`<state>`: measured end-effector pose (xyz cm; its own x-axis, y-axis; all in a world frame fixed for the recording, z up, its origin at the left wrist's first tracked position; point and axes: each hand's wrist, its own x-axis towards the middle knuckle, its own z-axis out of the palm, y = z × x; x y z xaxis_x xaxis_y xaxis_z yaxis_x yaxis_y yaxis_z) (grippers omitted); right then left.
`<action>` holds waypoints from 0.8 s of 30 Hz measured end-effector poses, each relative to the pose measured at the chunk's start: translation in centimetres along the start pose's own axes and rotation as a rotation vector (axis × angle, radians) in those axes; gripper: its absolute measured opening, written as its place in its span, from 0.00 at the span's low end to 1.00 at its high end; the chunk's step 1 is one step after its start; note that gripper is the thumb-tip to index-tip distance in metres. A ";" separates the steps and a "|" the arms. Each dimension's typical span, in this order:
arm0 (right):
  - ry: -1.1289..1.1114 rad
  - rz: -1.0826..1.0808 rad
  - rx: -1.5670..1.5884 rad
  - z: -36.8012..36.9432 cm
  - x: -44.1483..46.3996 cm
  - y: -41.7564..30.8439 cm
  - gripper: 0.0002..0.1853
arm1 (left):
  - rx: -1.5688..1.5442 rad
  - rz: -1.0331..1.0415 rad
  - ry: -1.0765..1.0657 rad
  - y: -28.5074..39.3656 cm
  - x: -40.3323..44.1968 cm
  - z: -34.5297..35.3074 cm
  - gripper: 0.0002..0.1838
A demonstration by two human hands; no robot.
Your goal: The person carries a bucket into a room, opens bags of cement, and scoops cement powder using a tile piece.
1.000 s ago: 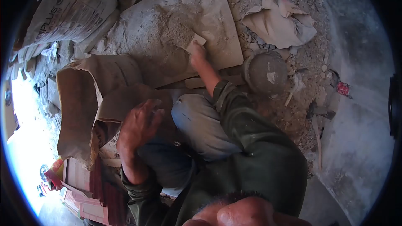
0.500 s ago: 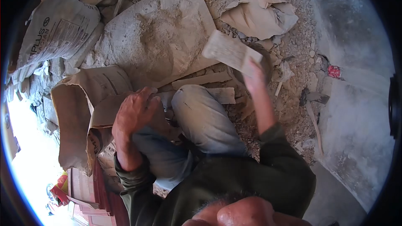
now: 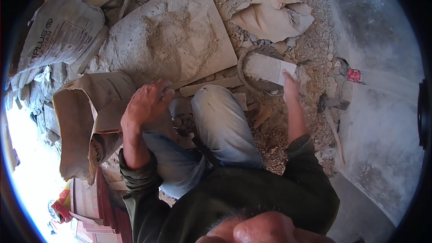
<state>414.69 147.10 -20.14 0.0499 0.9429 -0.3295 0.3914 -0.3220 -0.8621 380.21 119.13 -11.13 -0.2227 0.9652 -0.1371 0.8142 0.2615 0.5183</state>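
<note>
My right hand (image 3: 291,86) grips the near right end of a flat rectangular tile (image 3: 265,68), which has a pale, dusty face. The tile lies over a round dark-rimmed basin (image 3: 243,73), covering much of its opening, so most of what the basin holds is hidden. My left hand (image 3: 146,103) hovers by my left knee with loosely bent fingers, nothing seen in it. Beyond my knees, a heap of grey powder (image 3: 164,40) lies on a flat board (image 3: 220,40). An opened paper sack (image 3: 74,121) stands left of my left hand.
A crumpled paper bag (image 3: 270,15) lies past the basin. At right, a hammer-like tool (image 3: 335,103) rests against the concrete wall (image 3: 382,139). Filled sacks (image 3: 67,27) are piled at far left. Narrow wood strips (image 3: 211,85) lie before my knees on rubble.
My right hand has moved right and slightly nearer, bringing the tile down over the basin. The left hand has risen slightly, and my knees are a little closer together.
</note>
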 end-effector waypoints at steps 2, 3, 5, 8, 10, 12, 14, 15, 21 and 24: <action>-0.009 -0.016 -0.066 0.3 -0.1 -0.3 0.14 | -0.009 -0.006 -0.001 0.5 0.0 -0.5 0.17; -0.028 -0.112 -0.126 0.4 0.2 -0.2 0.14 | -0.017 -0.014 0.001 0.5 -0.1 -0.6 0.17; -0.051 -0.207 -0.190 0.6 0.0 -0.5 0.15 | 0.052 0.063 0.023 0.3 -0.5 -0.5 0.17; -0.055 -0.336 -0.480 1.0 -2.1 -3.1 0.15 | 0.145 0.146 0.057 -1.3 -1.3 0.7 0.13; 0.011 -0.413 -0.603 1.4 -3.8 -5.2 0.15 | 0.172 0.143 0.075 -1.6 -1.5 0.6 0.10; 0.041 -0.459 -0.519 0.8 -3.3 -4.3 0.15 | 0.043 0.025 -0.075 -0.4 -1.0 -0.6 0.11; 0.060 -0.456 -0.411 1.2 -4.2 -4.9 0.15 | -0.041 -0.065 -0.063 1.1 -0.6 -2.0 0.12; 0.040 -0.461 -0.407 1.9 -4.6 -4.9 0.15 | -0.131 -0.139 -0.058 1.7 -0.6 -2.5 0.14; -0.154 -0.129 0.297 11.9 -6.4 -1.6 0.17 | -0.146 -0.184 -0.099 1.8 -1.5 -2.6 0.16; -0.172 0.084 0.285 17.6 -7.2 1.7 0.16 | -0.118 -0.133 0.019 1.2 -2.7 -1.7 0.17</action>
<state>398.80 138.29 -26.04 -0.0945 0.8915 -0.4431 0.1185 -0.4318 -0.8941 380.92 116.80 -8.73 -0.3352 0.9217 -0.1952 0.7084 0.3831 0.5928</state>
